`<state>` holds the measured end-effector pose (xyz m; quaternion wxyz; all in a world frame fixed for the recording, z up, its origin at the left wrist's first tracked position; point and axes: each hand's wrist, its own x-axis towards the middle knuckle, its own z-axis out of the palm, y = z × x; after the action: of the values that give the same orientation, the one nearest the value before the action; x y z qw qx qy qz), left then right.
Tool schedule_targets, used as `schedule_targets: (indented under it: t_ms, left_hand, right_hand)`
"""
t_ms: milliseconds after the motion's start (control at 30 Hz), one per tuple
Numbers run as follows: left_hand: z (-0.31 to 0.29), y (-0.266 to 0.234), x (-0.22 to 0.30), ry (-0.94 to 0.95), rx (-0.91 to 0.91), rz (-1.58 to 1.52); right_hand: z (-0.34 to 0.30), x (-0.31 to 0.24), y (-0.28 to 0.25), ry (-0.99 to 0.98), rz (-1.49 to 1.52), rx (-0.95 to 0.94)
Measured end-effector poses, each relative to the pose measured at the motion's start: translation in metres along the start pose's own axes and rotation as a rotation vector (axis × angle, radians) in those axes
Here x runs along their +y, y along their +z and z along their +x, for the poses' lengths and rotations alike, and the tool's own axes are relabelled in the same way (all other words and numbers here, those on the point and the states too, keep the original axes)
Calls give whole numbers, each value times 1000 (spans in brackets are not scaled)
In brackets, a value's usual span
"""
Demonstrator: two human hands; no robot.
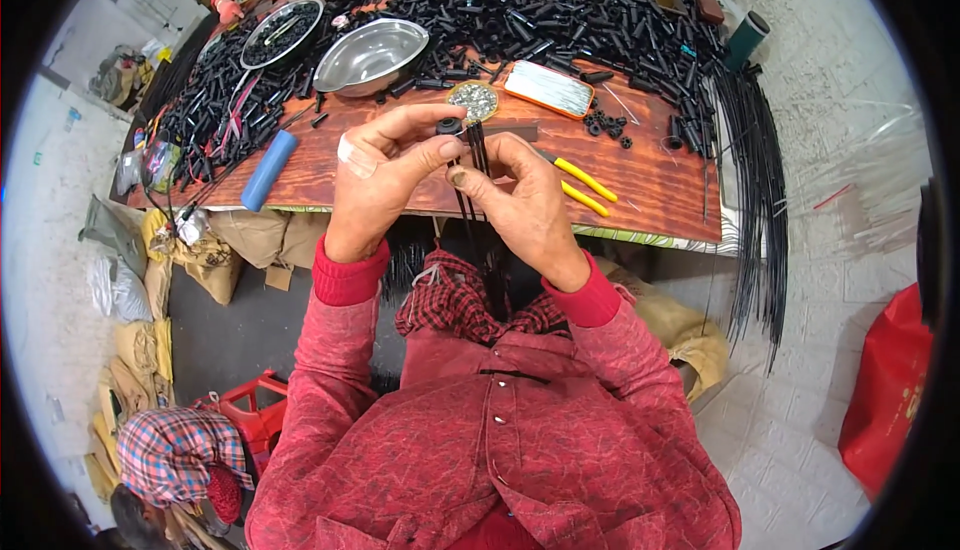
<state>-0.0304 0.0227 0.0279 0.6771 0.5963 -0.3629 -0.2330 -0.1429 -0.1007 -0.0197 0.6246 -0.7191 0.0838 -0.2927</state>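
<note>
Above the near edge of the table, my left hand (378,172) pinches a small round black cap (450,126) between thumb and fingers. White tape is wrapped on the back of that hand. Close beside it, my right hand (522,202) is closed on several thin black rods (480,158), which hang down toward my lap. The rods' upper ends stand right next to the cap; whether they touch it I cannot tell. Just right of my right hand lie pliers with yellow handles (588,180). Behind my hands sits a round dish of small silvery pieces (474,101).
A large heap of black tubular parts (540,15) covers the back of the wooden table (690,200). Around it are a metal bowl (372,58), an orange-rimmed tray (548,89) and a blue cylinder (269,170). Long black rods (755,210) overhang the right edge. Another person's hand (230,11) shows at far left.
</note>
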Motion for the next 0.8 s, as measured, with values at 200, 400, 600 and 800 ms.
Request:
schedule_targets:
  t_ms: [200,400,600,800]
  left_hand:
    - [2,3,-9,56,26,15]
    - [3,-2,-15,11,84,-38]
    - [4,-3,-17,28,61,18]
    - [5,-3,-19,74,20,-30]
  right_hand:
    - [1,5,-11,-56,31,-22]
    - [15,-15,-23,-266,-292,-149]
    - [20,-12,-28,-219,-244,-220]
    - [19,-7,-29,86,-191,-286]
